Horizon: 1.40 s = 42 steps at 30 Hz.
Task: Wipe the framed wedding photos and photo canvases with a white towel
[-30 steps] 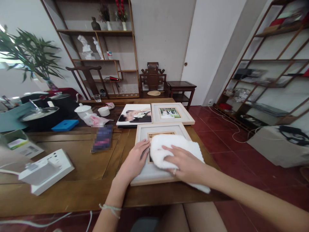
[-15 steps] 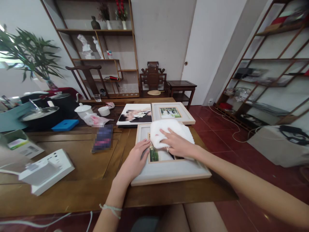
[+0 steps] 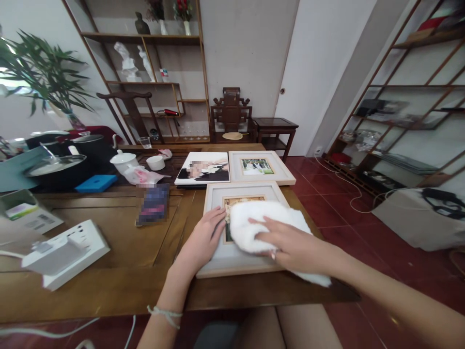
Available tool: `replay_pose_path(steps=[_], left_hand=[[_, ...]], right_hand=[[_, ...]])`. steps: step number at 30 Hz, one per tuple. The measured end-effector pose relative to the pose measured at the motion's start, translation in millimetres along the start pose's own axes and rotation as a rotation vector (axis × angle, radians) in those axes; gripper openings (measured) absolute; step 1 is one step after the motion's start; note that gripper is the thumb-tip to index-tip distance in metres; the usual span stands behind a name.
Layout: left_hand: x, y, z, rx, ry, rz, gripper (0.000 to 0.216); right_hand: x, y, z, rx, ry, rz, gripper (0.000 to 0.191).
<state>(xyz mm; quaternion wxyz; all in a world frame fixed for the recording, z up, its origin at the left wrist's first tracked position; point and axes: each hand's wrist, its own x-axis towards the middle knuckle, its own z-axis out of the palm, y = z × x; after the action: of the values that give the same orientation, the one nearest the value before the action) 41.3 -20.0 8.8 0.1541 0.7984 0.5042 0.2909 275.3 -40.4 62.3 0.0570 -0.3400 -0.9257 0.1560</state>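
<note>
A picture frame (image 3: 236,270) with a pale wood border lies flat at the near edge of the table. My left hand (image 3: 204,238) rests on its left side, fingers stretched out and thumb a little apart. Over the lower right of the frame, my right hand (image 3: 290,242) presses a white cloth (image 3: 247,220) against the glass. The cloth covers most of the photo inside, and one corner hangs past the frame's right side. Just beyond lie a second framed photo (image 3: 256,166) and, to its left, a white-edged photo panel (image 3: 203,168).
On the left of the wooden table (image 3: 119,271) are a power strip (image 3: 76,259), a small open box (image 3: 31,213), a blue block (image 3: 97,183), a white teapot (image 3: 123,160) and a dark pan (image 3: 56,169). The table's right edge lies close beside the frame.
My right hand has slid the white cloth toward me and to the right, uncovering the top of the frame. My left hand has stayed on the frame's left side.
</note>
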Motion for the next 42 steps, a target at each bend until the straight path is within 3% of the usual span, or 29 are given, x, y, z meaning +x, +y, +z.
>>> replay_pose_path(steps=[3,5,10,14,18,22,27,29,31,35,37,39,42], left_hand=[[-1.6,2.8,-1.0,-0.059,0.049,-0.023,0.041],[-3.1,5.0,-2.4,-0.108,0.095,-0.034,0.042],[-4.2,9.4,-7.3,-0.258,0.217,-0.138,0.044],[-2.5,8.5,-7.6,-0.288,0.24,-0.189,0.046],[-2.9,3.3,-1.8,-0.213,0.21,-0.182,0.045],[-3.9,-2.2,4.9,-0.079,0.127,-0.109,0.042],[-4.0,-3.5,6.0,0.017,0.112,-0.061,0.044],[-4.0,-2.8,5.5,0.037,0.109,-0.031,0.045],[-4.0,-2.1,5.4,0.052,0.098,-0.013,0.046],[-3.8,-0.9,5.6,0.071,0.057,-0.034,0.044],[-3.6,-0.1,5.4,0.079,0.047,-0.036,0.044],[-3.2,0.8,4.9,0.091,0.032,-0.035,0.044],[-2.6,1.9,3.8,0.115,0.002,-0.042,0.046]], right_hand=[[28.9,23.5,11.6,-0.136,0.182,0.135,0.038],[48.5,27.0,15.0,-0.176,0.23,0.208,0.04],[70.7,-8.6,19.9,-0.157,0.097,0.12,0.043],[49.6,-42.1,26.6,-0.103,0.028,-0.022,0.037],[18.9,-49.2,28.1,-0.102,-0.003,-0.087,0.032],[-5.0,-37.3,21.6,-0.115,-0.022,0.012,0.037],[-30.2,-9.1,5.0,-0.149,-0.008,0.15,0.04],[-35.1,6.5,-1.0,-0.14,0.069,0.228,0.034],[-34.0,22.5,-5.0,-0.088,0.229,0.319,0.026],[-12.4,47.4,-9.6,-0.069,0.643,0.401,0.024],[7.5,53.4,-11.9,-0.14,0.733,0.362,0.026],[32.6,54.6,-13.4,-0.217,0.703,0.246,0.033],[75.4,48.6,-9.9,-0.343,0.513,0.012,0.043]])
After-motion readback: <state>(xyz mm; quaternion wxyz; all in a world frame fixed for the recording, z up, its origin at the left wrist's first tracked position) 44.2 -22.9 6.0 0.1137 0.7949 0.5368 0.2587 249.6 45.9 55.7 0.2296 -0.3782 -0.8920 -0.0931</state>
